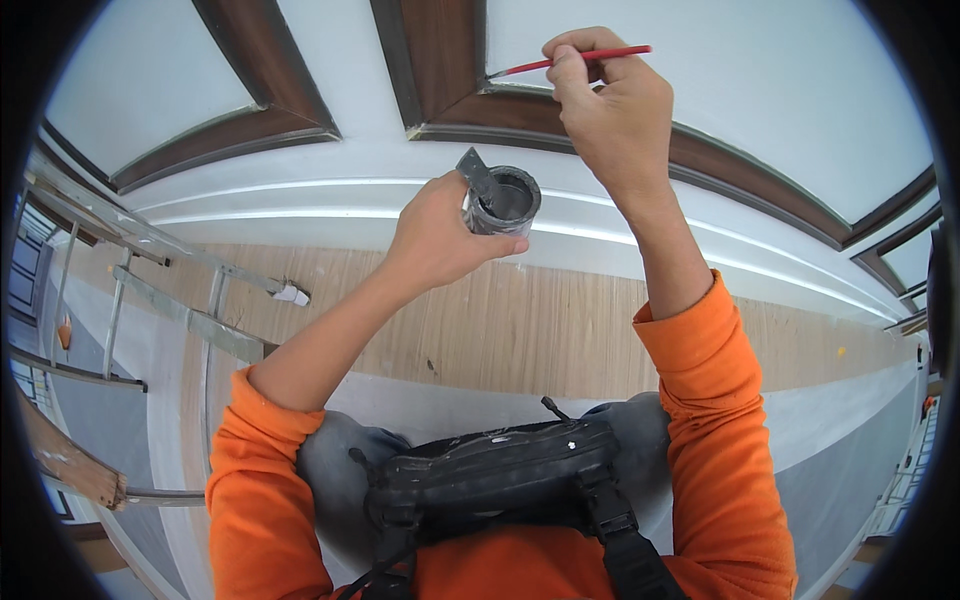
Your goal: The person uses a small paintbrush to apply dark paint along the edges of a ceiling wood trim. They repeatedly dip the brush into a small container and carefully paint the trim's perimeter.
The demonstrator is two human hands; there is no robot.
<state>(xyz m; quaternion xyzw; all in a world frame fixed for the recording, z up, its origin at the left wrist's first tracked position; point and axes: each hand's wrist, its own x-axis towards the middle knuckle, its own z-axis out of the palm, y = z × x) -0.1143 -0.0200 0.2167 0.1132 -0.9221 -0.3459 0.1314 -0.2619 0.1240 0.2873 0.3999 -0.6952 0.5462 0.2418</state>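
Note:
My left hand (432,235) grips a small paint can (515,205) of grey paint, with a flat grey blade (478,175) standing in it against the rim. My right hand (615,125) is higher up, pinching a thin red-handled brush (625,52). The brush's dark tip rests at or very near the inner lower corner of a dark brown moulded frame (450,70) around a pale panel (700,90).
A metal ladder (195,325) lies along my left side. Below the wall's white skirting (350,200) runs a light wood-patterned floor (480,330), partly under pale covering (810,450). A second framed panel (170,70) is at upper left. My knees and black chest bag (490,470) are below.

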